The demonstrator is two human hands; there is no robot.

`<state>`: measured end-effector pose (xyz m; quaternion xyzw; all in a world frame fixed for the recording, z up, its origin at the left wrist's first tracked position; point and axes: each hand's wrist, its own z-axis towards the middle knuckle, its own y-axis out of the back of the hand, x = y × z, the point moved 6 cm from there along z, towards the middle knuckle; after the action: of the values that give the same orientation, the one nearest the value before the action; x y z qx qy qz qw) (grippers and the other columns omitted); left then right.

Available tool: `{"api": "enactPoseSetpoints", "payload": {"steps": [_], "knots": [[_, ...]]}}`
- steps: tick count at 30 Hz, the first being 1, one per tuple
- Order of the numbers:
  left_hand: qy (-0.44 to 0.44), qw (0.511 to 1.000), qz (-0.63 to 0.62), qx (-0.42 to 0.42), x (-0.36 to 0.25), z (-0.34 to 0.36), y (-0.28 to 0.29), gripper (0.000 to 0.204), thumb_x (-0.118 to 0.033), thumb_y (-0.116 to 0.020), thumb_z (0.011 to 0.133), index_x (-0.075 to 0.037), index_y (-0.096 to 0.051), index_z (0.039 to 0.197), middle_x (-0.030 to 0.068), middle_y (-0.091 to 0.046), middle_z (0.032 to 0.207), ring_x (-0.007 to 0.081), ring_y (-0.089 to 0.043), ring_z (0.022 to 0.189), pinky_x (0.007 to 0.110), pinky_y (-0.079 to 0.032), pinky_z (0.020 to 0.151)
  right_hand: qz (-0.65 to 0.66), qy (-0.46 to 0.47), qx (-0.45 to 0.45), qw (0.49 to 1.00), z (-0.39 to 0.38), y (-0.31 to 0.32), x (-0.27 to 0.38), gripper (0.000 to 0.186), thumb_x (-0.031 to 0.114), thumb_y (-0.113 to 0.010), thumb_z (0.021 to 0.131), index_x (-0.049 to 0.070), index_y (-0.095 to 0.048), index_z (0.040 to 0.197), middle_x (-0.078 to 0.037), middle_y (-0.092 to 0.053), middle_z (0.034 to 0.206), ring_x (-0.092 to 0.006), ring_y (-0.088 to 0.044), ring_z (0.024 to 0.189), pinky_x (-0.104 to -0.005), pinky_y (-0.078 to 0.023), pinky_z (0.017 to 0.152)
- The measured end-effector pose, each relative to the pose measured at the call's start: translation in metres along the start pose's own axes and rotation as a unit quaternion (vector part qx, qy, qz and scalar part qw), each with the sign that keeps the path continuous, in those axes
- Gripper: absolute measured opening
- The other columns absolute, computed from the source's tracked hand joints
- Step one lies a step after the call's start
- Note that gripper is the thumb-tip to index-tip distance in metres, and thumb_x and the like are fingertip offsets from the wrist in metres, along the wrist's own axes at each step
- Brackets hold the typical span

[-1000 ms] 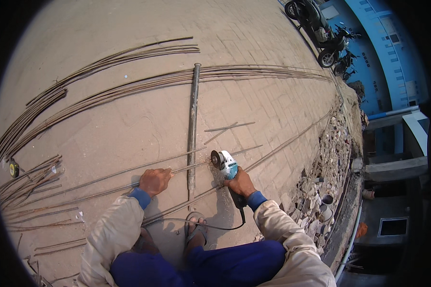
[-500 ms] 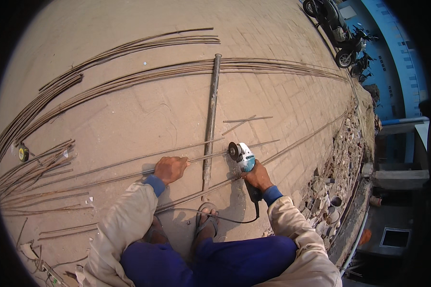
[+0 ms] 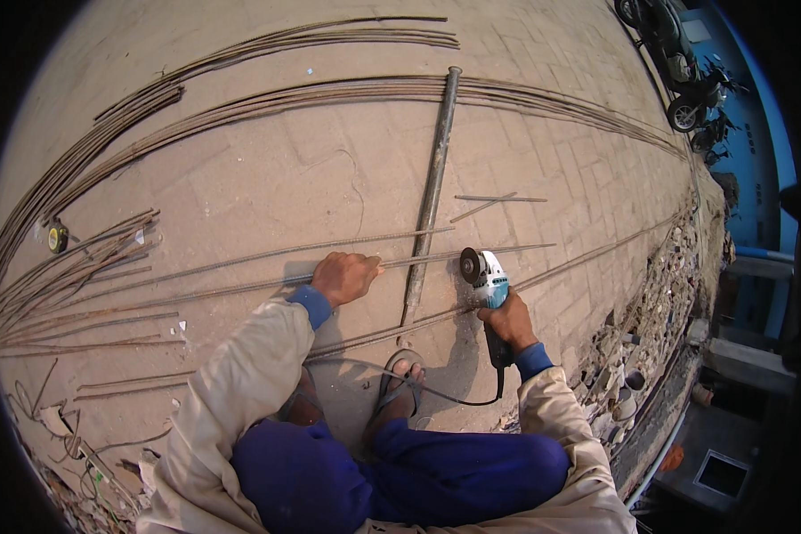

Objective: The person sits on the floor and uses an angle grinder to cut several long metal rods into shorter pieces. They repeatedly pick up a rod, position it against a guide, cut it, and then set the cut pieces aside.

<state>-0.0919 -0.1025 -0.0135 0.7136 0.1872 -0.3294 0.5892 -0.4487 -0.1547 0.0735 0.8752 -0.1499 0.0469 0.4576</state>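
Note:
I crouch over paved ground strewn with long steel rods. My left hand (image 3: 345,277) presses down on a thin steel rod (image 3: 240,261) that runs left to right and crosses a thick metal pipe (image 3: 431,198). My right hand (image 3: 507,322) grips a blue and white angle grinder (image 3: 486,278), its disc resting at the rod just right of the pipe. The grinder's black cord (image 3: 445,398) loops back past my sandalled foot (image 3: 399,384).
Bundles of long rods (image 3: 267,98) curve across the far ground, more rods (image 3: 71,267) lie at left beside a yellow tape measure (image 3: 57,237). Rubble (image 3: 650,320) lines the right edge above a drop. Parked motorbikes (image 3: 685,80) stand at the top right.
The view has shifted, so my hands, the grinder and the pipe sit further right in the picture. Both hands keep their hold on rod and grinder.

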Motion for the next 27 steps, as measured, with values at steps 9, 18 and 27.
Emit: {"api": "enactPoseSetpoints", "payload": {"steps": [9,18,27], "knots": [[-0.006,1.0,-0.002,-0.013,0.0,-0.001,0.002,0.033,-0.036,-0.065,0.107,-0.008,-0.078,0.118,0.0172,-0.081,0.095,0.0364,-0.077,0.084,0.049,-0.061,0.076,-0.008,-0.006,-0.016,1.0,0.008,0.014,0.022,0.078,0.031,-0.089,0.07,-0.01,-0.061,0.13,-0.031,-0.076,0.113,-0.0444,-0.077,0.105,-0.0457,-0.061,0.092],[0.0,1.0,0.018,0.016,0.0,0.0,-0.001,0.033,-0.036,-0.064,0.108,-0.009,-0.077,0.12,0.0164,-0.08,0.093,0.0365,-0.078,0.084,0.05,-0.061,0.077,-0.012,0.0,-0.016,1.0,0.006,0.01,0.015,0.073,0.031,-0.088,0.072,-0.01,-0.062,0.127,-0.032,-0.076,0.113,-0.0451,-0.077,0.105,-0.0463,-0.062,0.091],[0.014,0.999,0.009,0.031,-0.001,0.001,0.001,0.031,-0.035,-0.063,0.108,-0.008,-0.077,0.114,0.0168,-0.079,0.091,0.0383,-0.077,0.084,0.051,-0.06,0.076,-0.014,-0.004,-0.001,1.0,0.006,-0.001,-0.003,0.07,0.03,-0.087,0.073,-0.008,-0.063,0.127,-0.031,-0.077,0.114,-0.045,-0.077,0.108,-0.0463,-0.061,0.093]]}}
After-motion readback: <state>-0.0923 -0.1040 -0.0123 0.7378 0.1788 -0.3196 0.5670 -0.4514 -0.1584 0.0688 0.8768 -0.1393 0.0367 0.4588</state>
